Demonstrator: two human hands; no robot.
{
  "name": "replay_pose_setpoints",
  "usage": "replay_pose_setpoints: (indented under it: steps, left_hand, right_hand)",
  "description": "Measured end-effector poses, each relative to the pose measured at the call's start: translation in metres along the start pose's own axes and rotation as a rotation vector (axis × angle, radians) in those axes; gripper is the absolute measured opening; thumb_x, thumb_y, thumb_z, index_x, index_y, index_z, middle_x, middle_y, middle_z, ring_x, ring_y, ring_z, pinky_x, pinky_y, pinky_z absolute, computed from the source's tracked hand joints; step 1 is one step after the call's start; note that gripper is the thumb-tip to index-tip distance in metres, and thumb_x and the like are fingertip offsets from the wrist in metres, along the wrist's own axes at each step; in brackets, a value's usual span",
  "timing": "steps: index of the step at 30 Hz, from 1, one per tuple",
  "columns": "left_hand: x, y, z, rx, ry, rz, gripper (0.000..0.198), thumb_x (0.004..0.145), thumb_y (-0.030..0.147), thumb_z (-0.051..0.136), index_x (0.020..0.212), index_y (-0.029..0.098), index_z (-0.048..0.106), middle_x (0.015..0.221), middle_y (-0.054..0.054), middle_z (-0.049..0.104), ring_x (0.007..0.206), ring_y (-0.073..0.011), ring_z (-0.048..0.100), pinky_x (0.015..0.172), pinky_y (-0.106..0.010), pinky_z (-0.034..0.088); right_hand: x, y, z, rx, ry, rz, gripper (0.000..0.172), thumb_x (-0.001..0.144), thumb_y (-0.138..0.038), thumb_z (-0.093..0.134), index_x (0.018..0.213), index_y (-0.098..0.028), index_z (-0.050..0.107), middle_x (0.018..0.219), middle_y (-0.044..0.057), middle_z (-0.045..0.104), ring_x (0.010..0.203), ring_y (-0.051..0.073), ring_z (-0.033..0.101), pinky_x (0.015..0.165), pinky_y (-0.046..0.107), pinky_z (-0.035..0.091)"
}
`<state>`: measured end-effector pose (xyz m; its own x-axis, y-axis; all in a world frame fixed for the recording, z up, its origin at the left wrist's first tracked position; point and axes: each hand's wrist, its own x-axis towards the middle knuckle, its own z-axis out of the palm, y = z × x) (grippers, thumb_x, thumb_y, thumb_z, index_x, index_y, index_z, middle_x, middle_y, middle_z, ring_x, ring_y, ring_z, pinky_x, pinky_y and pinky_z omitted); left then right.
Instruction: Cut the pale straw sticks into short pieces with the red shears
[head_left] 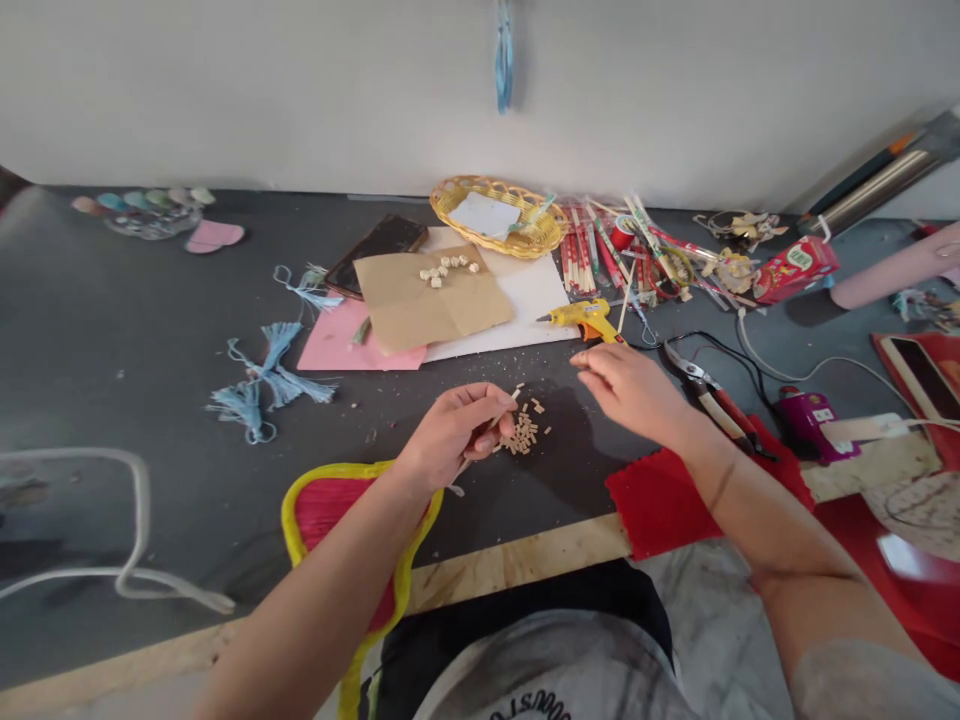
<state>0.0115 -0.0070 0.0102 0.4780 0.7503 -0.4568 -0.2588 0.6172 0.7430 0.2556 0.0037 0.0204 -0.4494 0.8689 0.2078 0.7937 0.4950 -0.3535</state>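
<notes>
My left hand (459, 428) is closed around a thin pale stick (516, 394), whose tip pokes up past the thumb. Just beneath its fingertips, a pile of small tan wooden pieces (525, 432) lies on the dark tabletop. To the right, my right hand (619, 385) hovers over the table with thumb and fingertips pinched together; what they hold, if anything, is too small to make out. Right behind that hand lies a yellow glue gun (589, 315), its nozzle pointing left. Several small cream beads or cubes (446, 268) rest on a brown paper sheet (435, 315).
A yellow wicker basket (499, 200) stands near the wall, beside bundles of red-wrapped sticks (581, 250). Pliers-like cutters (709, 390) and red cloth (667, 500) lie right. Blue tassels (274, 370) and a yellow-edged red piece (330, 505) are left.
</notes>
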Motion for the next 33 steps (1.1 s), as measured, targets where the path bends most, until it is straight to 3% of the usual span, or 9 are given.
replay_pose_setpoints:
  steps: [5,8,12,18,22,26,28,30,33]
  left_hand:
    - [-0.001,0.002,-0.004,-0.029,-0.005,0.025,0.018,0.073,0.027,0.072,0.069,0.014,0.06,0.055,0.0,0.062,0.034,-0.0012,0.037,0.032,-0.012,0.018]
    - [-0.001,0.002,-0.005,-0.044,-0.004,0.046,0.017,0.073,0.026,0.071,0.07,0.013,0.061,0.056,-0.001,0.063,0.034,-0.0013,0.037,0.031,-0.012,0.018]
    - [-0.002,0.005,-0.005,-0.102,0.033,0.062,0.016,0.071,0.026,0.072,0.071,0.013,0.061,0.055,0.001,0.061,0.035,-0.0016,0.037,0.031,-0.012,0.019]
    - [0.0,0.006,-0.008,-0.235,0.111,0.098,0.015,0.068,0.022,0.071,0.072,0.012,0.06,0.056,0.002,0.059,0.036,-0.0004,0.035,0.031,-0.011,0.019]
    - [0.001,0.005,-0.009,-0.248,0.116,0.113,0.013,0.069,0.02,0.07,0.074,0.013,0.06,0.058,0.003,0.058,0.037,-0.0003,0.035,0.031,-0.011,0.02]
    - [0.0,0.007,-0.007,-0.236,0.096,0.122,0.014,0.071,0.022,0.07,0.072,0.013,0.059,0.057,0.003,0.057,0.036,-0.0004,0.035,0.031,-0.011,0.019]
    - [-0.002,0.008,-0.006,-0.221,0.092,0.135,0.015,0.072,0.024,0.07,0.072,0.014,0.059,0.058,0.004,0.057,0.037,-0.0006,0.035,0.031,-0.012,0.019]
    - [-0.004,0.008,-0.005,-0.204,0.089,0.158,0.017,0.073,0.026,0.071,0.073,0.015,0.058,0.058,0.004,0.057,0.037,-0.0008,0.036,0.032,-0.012,0.019]
    - [-0.006,0.01,-0.004,-0.195,0.084,0.217,0.02,0.073,0.029,0.073,0.073,0.015,0.059,0.058,0.004,0.058,0.037,-0.0008,0.036,0.033,-0.013,0.019]
  right_hand:
    - [-0.012,0.039,-0.05,-0.282,0.001,0.241,0.019,0.091,-0.022,0.045,0.097,-0.019,0.063,0.098,0.009,0.068,0.09,0.024,0.061,0.076,0.034,0.045]
    - [-0.043,0.061,-0.069,-0.478,-0.169,0.462,0.019,0.09,-0.027,0.046,0.087,-0.019,0.062,0.083,0.009,0.067,0.076,0.023,0.06,0.064,0.032,0.039]
    - [-0.09,0.079,-0.065,-0.534,-0.371,0.599,0.028,0.088,-0.037,0.048,0.078,-0.017,0.064,0.075,0.009,0.064,0.068,0.022,0.059,0.062,0.032,0.038]
    - [-0.12,0.091,-0.037,-0.572,-0.166,0.509,0.027,0.085,-0.034,0.049,0.079,-0.014,0.066,0.097,0.017,0.062,0.099,0.031,0.057,0.089,0.044,0.041]
    - [-0.118,0.093,-0.045,-0.343,0.078,0.61,0.018,0.079,-0.029,0.051,0.066,-0.019,0.058,0.108,0.017,0.059,0.106,0.031,0.056,0.091,0.044,0.042]
    - [-0.102,0.078,-0.068,-0.002,0.345,0.733,0.015,0.082,-0.037,0.057,0.076,-0.024,0.052,0.094,0.015,0.064,0.088,0.03,0.063,0.069,0.041,0.048]
    - [-0.088,0.062,-0.073,0.444,0.436,0.622,0.014,0.084,-0.035,0.059,0.091,-0.027,0.051,0.103,0.013,0.064,0.085,0.027,0.066,0.062,0.038,0.05]
    - [-0.071,0.042,-0.07,0.754,0.436,0.499,0.016,0.083,-0.032,0.061,0.094,-0.028,0.049,0.126,0.011,0.056,0.089,0.024,0.066,0.06,0.036,0.053]
    - [-0.046,0.011,-0.054,0.782,0.304,0.36,0.016,0.086,-0.031,0.056,0.101,-0.027,0.052,0.133,0.009,0.053,0.09,0.022,0.066,0.062,0.035,0.055]
